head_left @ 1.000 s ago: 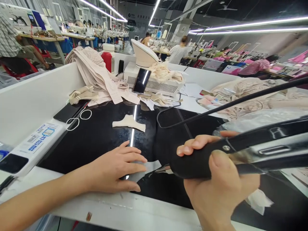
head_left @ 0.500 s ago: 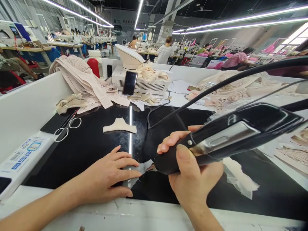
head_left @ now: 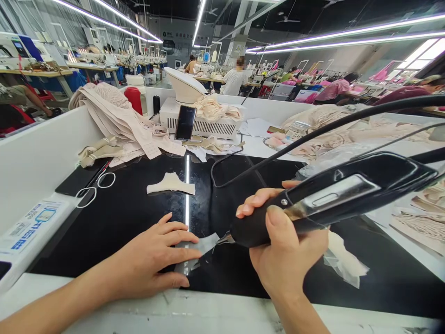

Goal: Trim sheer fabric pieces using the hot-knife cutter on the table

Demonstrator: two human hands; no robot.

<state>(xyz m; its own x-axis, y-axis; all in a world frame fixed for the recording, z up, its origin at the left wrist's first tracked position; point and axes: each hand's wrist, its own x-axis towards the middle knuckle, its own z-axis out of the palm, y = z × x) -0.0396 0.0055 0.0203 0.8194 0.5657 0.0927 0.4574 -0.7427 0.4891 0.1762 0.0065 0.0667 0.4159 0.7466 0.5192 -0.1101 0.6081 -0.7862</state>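
My left hand (head_left: pixel 149 257) lies flat on the black mat (head_left: pixel 121 227), fingers spread, with its fingertips on a thin translucent strip (head_left: pixel 208 242). In my right hand (head_left: pixel 288 250) is a corded black hand tool (head_left: pixel 333 197) with a silver side panel. Its narrow metal tip (head_left: pixel 225 238) points left and meets the strip's right end, though contact is hard to confirm. Above my left hand lies a cream fabric piece (head_left: pixel 170 183) with a raised middle. Another cream piece with clear film (head_left: pixel 344 260) rests right of my right wrist.
A white power box (head_left: pixel 208 127) with a phone (head_left: pixel 185 122) against it stands behind the mat. Beige fabric (head_left: pixel 139 130) is heaped at left, more at right. White loops (head_left: pixel 106 180) and a white box (head_left: pixel 31 227) sit left. The black cable (head_left: pixel 313 127) arches across the right.
My right hand and the tool have shifted slightly right, and the tip has moved up and right to the strip's end. My left hand stays nearly in place.
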